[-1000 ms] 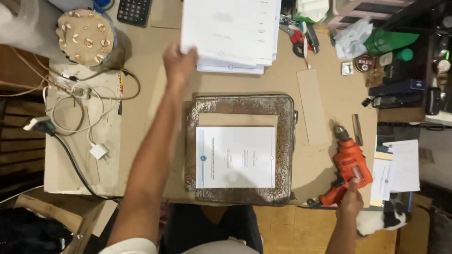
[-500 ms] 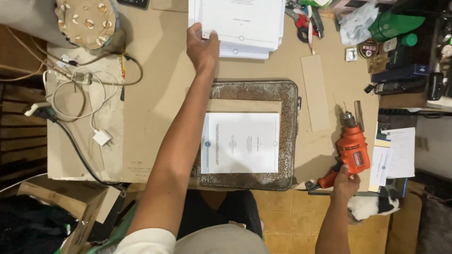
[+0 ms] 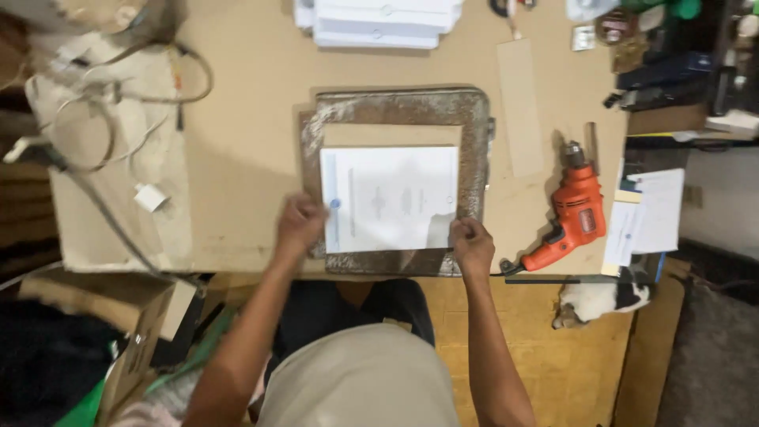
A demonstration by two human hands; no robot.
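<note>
Overhead view of a seated person at a brown, board-covered table (image 3: 253, 119). The left hand (image 3: 300, 225) is curled closed at the near left corner of a white printed stack of paper sheets (image 3: 389, 198), its knuckles against the sheets' left edge; whether the fingers actually pinch the paper cannot be told. The right hand (image 3: 472, 243) is likewise closed, gripping the near right corner of the same sheets, where the paper edge lifts slightly beneath the fingers. The sheets lie flat in the near half of a worn, rust-speckled rectangular metal tray (image 3: 474, 126), which sits at the middle of the table with its near rim close to the table's near edge; a brown cardboard panel (image 3: 391, 133) lies in the tray just beyond the sheets. To the right of the tray, well apart from both hands, an orange electric hand drill (image 3: 575, 209) rests on its side with the chuck pointing away from the person. A narrow strip of brown cardboard (image 3: 520, 107) lies between tray and drill, farther back. At the far edge of the table stands a second stack of white papers (image 3: 379, 22). Loose white printed sheets (image 3: 644, 213) lie at the right edge, and coiled grey cables with a small white plug (image 3: 149, 196) occupy the left side.
</note>
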